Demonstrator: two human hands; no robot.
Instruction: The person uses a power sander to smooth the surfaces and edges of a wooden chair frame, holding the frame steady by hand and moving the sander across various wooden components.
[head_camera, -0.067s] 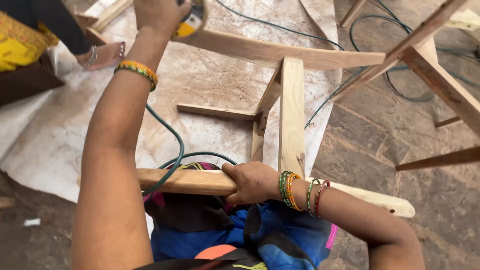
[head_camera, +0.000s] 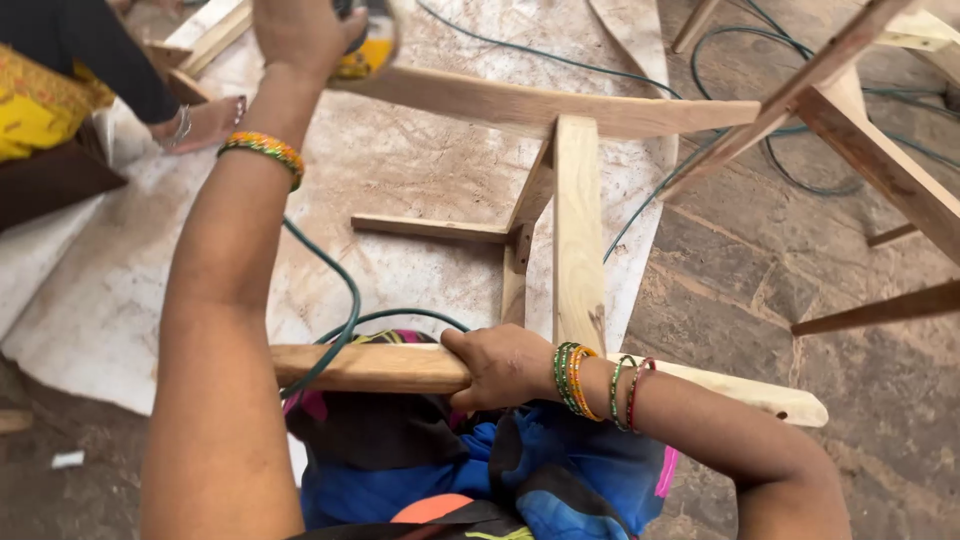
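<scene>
Up at the top left, the left hand (head_camera: 300, 35) is closed round a yellow tool (head_camera: 365, 45), blurred and partly cut off by the frame edge, held against the far rail (head_camera: 540, 105) of a wooden frame (head_camera: 578, 230). A green cable (head_camera: 345, 290) runs down beside that forearm and loops under the near rail (head_camera: 370, 367). Further right, the right hand (head_camera: 500, 365) wraps this near rail, fingers curled over its top edge, just left of where the upright slat meets it. The frame stands over a pale sheet (head_camera: 420, 170) on the stone floor (head_camera: 730, 290). Right of it, part of another wooden frame (head_camera: 870, 150) slants across. Another person's foot (head_camera: 205, 120) rests at the sheet's upper left.
</scene>
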